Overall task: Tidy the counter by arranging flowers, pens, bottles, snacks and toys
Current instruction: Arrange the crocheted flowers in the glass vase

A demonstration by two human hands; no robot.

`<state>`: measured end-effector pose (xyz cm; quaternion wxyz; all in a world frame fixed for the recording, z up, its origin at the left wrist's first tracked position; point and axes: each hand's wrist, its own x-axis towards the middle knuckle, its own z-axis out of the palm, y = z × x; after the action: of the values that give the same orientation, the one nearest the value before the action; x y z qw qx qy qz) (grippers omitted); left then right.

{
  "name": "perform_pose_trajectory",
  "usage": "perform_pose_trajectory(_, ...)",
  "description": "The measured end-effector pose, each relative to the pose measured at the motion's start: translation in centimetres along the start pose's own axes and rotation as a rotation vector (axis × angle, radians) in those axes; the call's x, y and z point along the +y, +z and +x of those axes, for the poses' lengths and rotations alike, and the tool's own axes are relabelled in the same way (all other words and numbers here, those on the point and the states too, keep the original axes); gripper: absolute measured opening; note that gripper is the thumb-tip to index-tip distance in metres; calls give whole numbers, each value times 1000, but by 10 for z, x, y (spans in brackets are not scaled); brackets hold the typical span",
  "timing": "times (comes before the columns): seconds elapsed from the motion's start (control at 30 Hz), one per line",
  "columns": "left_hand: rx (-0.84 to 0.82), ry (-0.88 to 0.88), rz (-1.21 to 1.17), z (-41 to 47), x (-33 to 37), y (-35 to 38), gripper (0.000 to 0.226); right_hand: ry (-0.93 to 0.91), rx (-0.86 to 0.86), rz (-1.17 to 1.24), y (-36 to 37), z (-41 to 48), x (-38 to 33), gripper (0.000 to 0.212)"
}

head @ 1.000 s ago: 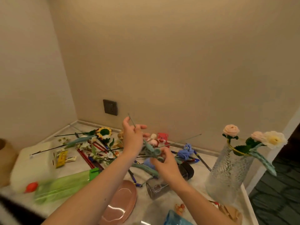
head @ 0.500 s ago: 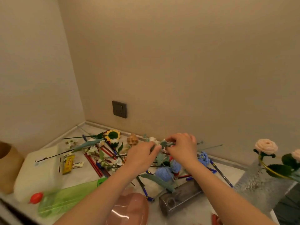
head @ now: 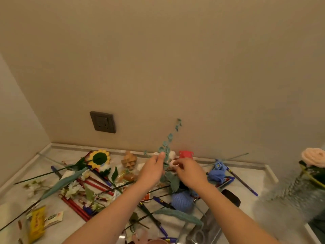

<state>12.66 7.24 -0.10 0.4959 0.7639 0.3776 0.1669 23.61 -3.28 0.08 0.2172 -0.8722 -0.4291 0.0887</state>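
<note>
A teal crochet sprig (head: 169,138) stands up against the back wall, its tip near the wall. My left hand (head: 153,170) pinches its stem from the left. My right hand (head: 190,173) meets it from the right, fingertips closed on the lower stem just above grey-green leaves (head: 174,182). Under my hands the counter is strewn with a crochet sunflower (head: 99,158), a blue crochet tulip (head: 182,199), a blue crochet flower (head: 217,173), red pencils (head: 95,184) and blue pens (head: 242,182). A glass vase (head: 288,205) holding a pink rose (head: 314,156) stands at the right edge.
A wooden puzzle (head: 129,161) and a red toy (head: 186,154) sit by the back wall. A yellow snack packet (head: 37,224) lies front left. A dark bottle (head: 202,228) lies on its side near the front. A wall socket (head: 102,122) is above the counter.
Both hands have moved back toward the wall and the teal sprig is now raised upright. The view has swung left, pushing the vase to the right edge.
</note>
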Motion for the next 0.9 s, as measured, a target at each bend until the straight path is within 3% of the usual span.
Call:
perform_pose_trajectory(0.27,-59,22,-226,12,-14,7,38,90,-162,-124,29,7,-1,33)
perform_pose_trajectory(0.5,-106,80,-374,8,7,0,33,194,84,19,19,-5,-5,20)
perform_pose_trajectory(0.6,-80,189,-323,1,30,-12,28,293,234,175,0,-16,-11,39)
perform_pose_trajectory(0.7,-102,205,-325,2,43,-18,24,378,315,373,-16,-19,-10,45)
perform_pose_trajectory(0.9,-177,141,-311,-14,52,-12,29,493,380,917,-38,-48,-21,19)
